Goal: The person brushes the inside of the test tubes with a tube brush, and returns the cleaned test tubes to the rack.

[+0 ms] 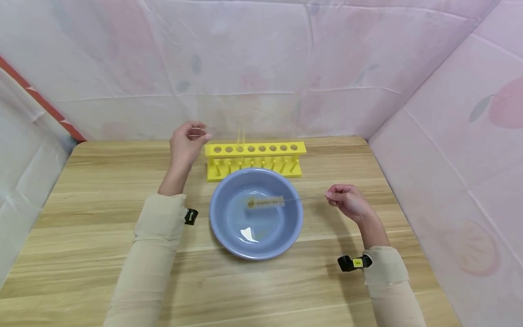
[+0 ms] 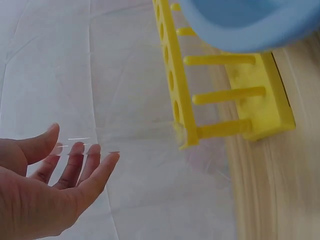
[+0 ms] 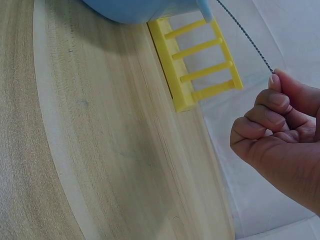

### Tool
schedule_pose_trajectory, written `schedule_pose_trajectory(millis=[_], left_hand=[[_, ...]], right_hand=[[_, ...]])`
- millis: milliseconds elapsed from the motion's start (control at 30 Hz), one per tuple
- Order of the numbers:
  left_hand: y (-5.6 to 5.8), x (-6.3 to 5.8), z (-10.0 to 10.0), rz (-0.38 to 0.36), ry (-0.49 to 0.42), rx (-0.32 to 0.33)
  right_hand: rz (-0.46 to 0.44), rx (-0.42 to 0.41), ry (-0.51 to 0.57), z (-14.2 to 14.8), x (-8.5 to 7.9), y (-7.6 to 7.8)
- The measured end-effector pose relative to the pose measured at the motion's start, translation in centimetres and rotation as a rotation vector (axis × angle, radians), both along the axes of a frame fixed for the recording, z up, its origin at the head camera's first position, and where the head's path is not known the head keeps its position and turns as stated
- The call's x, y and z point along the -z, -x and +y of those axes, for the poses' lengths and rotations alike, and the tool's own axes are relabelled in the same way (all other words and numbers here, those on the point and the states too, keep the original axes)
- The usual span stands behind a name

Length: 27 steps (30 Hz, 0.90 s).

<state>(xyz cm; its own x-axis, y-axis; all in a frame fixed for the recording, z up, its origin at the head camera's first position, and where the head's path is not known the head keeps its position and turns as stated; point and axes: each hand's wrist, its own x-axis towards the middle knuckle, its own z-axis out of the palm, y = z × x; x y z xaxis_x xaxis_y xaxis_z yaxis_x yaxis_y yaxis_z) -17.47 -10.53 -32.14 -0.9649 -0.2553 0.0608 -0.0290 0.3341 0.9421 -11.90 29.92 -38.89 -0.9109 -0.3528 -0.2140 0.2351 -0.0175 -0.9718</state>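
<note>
Wood-grain tabletop carries a blue basin, over which a bristled brush extends, its long axis running roughly side to side. Beyond the basin's right rim, the right hand pinches the wire handle's end, so the bristles lie to its left. Well apart, back and left of the bristle tip, the left hand is partly curled, apparently holding a clear tube upright, crosswise to the brush, near the left end of the yellow rack.
</note>
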Motion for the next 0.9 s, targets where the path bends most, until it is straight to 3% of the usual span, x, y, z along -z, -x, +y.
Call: schedule_pose_trajectory(millis=[200, 433, 667, 900], left_hand=[[1.5, -0.8, 1.3, 0.025, -0.006, -0.035], [2.8, -0.8, 1.8, -0.031, 0.007, -0.013], [3.6, 0.3, 2.1, -0.094, 0.071, 0.010], [3.5, 1.9, 2.0, -0.167, 0.093, 0.048]], right_hand=[[-0.002, 0.007, 0.002, -0.1, -0.1, 0.0], [-0.010, 0.017, -0.026, 0.1, 0.0, -0.2], [0.008, 0.029, -0.007, 0.1, 0.1, -0.3], [0.026, 0.024, -0.007, 0.0, 0.2, -0.4]])
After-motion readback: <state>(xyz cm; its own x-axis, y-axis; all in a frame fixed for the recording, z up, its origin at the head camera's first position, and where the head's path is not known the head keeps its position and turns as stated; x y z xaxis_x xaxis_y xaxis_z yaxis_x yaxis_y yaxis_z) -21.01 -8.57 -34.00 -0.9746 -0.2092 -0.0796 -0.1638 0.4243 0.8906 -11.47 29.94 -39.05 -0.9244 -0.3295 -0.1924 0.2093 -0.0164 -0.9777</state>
